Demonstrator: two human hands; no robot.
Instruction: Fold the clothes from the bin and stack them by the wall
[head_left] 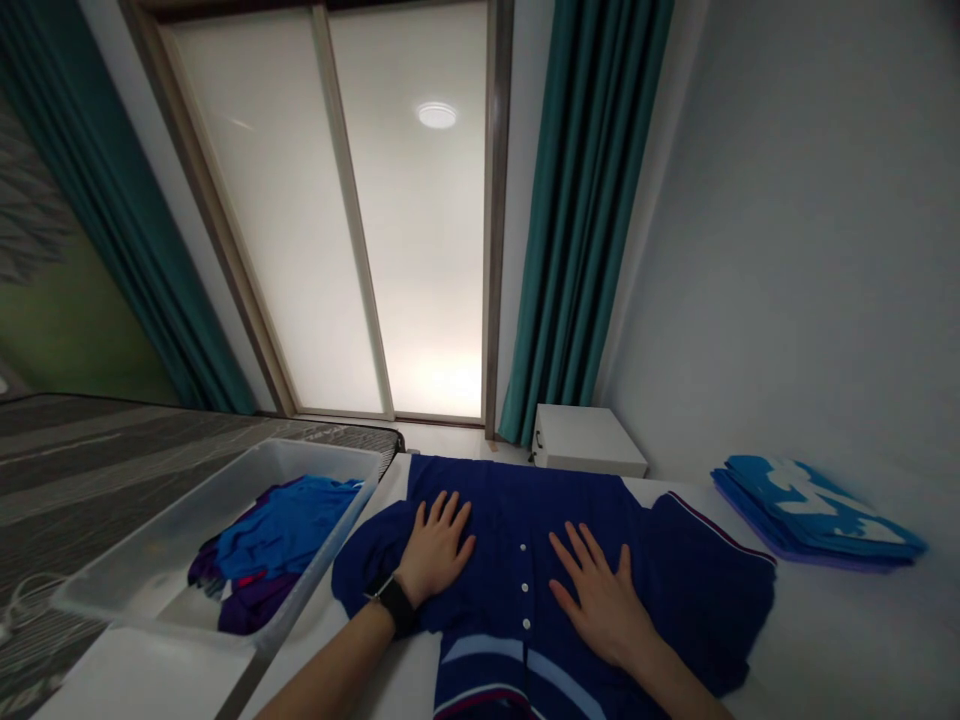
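Observation:
A dark blue polo shirt with white buttons and pale stripes lies spread on the white table in front of me. My left hand, with a black watch on its wrist, presses flat on the shirt's left side next to the sleeve. My right hand lies flat with fingers spread just right of the button row. Neither hand grips anything.
A clear plastic bin holding blue and purple clothes sits at the left. A stack of folded blue garments lies at the right by the wall. A white cabinet, teal curtains and a sliding window stand behind.

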